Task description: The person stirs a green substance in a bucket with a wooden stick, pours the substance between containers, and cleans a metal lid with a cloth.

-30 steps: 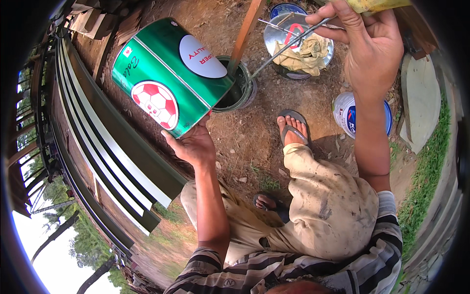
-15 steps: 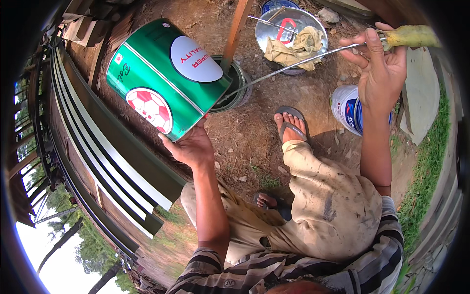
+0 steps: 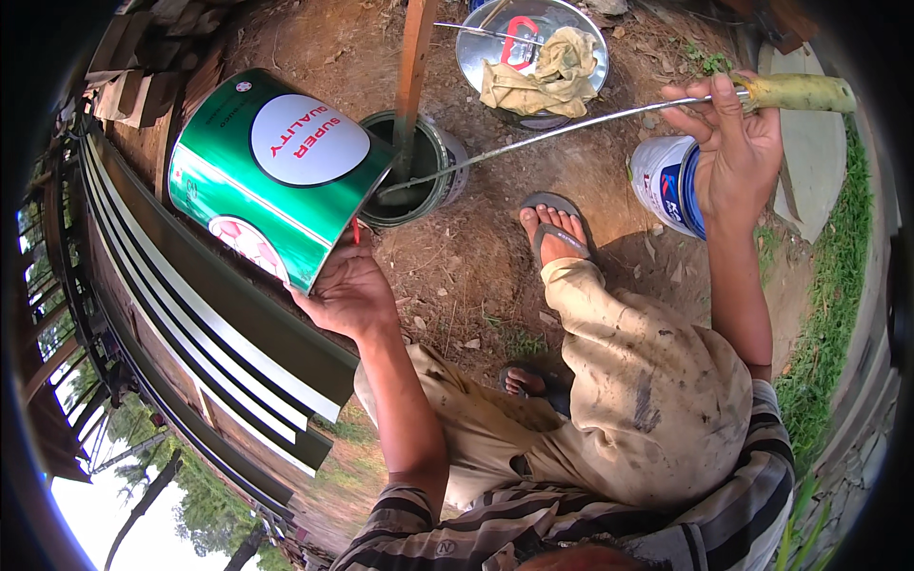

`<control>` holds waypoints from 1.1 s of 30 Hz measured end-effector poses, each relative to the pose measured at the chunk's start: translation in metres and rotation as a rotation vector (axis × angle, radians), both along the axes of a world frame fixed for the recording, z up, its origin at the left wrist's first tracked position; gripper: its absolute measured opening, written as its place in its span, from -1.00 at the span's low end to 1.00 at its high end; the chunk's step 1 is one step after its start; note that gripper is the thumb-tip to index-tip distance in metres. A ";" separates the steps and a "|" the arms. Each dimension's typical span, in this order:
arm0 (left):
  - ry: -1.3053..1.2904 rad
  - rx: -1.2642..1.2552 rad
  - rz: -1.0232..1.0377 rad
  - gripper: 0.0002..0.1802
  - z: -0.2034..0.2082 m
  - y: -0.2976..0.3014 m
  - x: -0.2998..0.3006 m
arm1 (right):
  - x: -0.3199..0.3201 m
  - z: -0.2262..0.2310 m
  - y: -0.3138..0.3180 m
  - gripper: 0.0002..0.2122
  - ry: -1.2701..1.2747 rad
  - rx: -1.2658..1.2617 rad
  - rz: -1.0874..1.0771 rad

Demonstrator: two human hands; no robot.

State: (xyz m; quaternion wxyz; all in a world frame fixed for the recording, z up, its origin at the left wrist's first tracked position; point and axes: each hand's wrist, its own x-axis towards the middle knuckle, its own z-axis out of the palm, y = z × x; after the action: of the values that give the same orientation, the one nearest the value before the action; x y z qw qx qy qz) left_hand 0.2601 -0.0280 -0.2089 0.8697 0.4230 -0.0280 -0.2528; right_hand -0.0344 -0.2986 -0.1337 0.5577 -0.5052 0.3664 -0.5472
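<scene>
While the left hand (image 3: 350, 293) reaches forward, its fingers are clamped on the lower edge of a large, shiny green metal can (image 3: 214, 195), just left of a round, open, dark-filled pot (image 3: 449, 186). Well right of the pot, the raised right hand (image 3: 731, 157) has its fingers pinched on a long, thin, grey metal rod (image 3: 571, 128). Long dark-and-white strips (image 3: 276, 328) run left of the pot; a round silvery lid (image 3: 479, 65) lies beyond it, bearing a crumpled beige cloth (image 3: 547, 76). A white-and-blue bucket (image 3: 655, 186) sits to its right, and a reddish-brown wooden stick (image 3: 411, 76) stands inside, crowding its opening. The can, tilted sideways, shows a white oval. The rod's tip dips into the pot; its opposite end carries a yellow-green cylinder (image 3: 804, 93).
</scene>
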 end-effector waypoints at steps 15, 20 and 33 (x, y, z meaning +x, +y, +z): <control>-0.093 -0.051 -0.075 -0.26 0.008 -0.011 0.002 | -0.014 -0.011 -0.004 -0.76 0.031 0.059 -0.022; -0.172 -0.006 -0.086 -0.20 0.017 -0.007 0.010 | -0.016 -0.014 -0.004 -0.76 0.034 0.061 -0.027; -0.284 0.130 0.017 -0.15 0.036 -0.014 -0.006 | -0.013 -0.015 -0.004 -0.75 0.053 0.058 -0.063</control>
State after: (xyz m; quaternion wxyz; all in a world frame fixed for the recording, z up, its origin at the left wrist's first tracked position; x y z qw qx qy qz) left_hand 0.2538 -0.0422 -0.1730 0.8299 0.5100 -0.1308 -0.1846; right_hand -0.0475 -0.3025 -0.1483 0.5447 -0.4915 0.4124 -0.5400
